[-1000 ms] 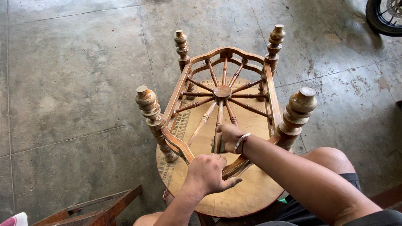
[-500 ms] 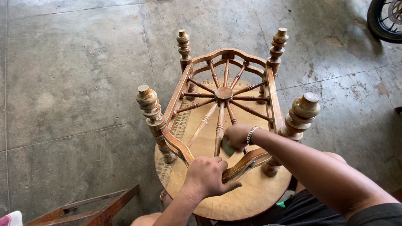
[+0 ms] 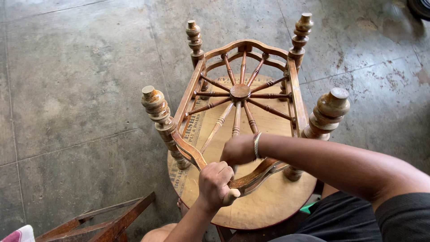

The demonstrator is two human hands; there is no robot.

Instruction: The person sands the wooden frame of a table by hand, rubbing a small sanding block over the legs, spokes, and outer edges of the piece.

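Observation:
A small wooden table lies upside down, its round top (image 3: pixel 268 206) resting low in front of me. Four turned legs point up, the nearest at the left (image 3: pixel 156 107) and at the right (image 3: pixel 329 110). A wheel of spokes with a hub (image 3: pixel 240 92) fills the frame between them. My left hand (image 3: pixel 215 181) grips the near curved rail (image 3: pixel 257 175) at its left end. My right hand (image 3: pixel 237 150), with a metal bracelet (image 3: pixel 256 144) on the wrist, is closed over the near end of a spoke. Its fingers hide the small dark pad it held earlier.
The floor is stained concrete with seams. A dark wooden frame piece (image 3: pixel 107 222) lies at the lower left, beside a pink and white cloth (image 3: pixel 18 235). A tyre (image 3: pixel 421 6) shows at the top right corner. Something green (image 3: pixel 309 207) peeks from under the table top.
My right hand has slid along the near spokes with the dark pad and now sits further left over a spoke. My left hand has tightened on the rail, and the view has shifted slightly.

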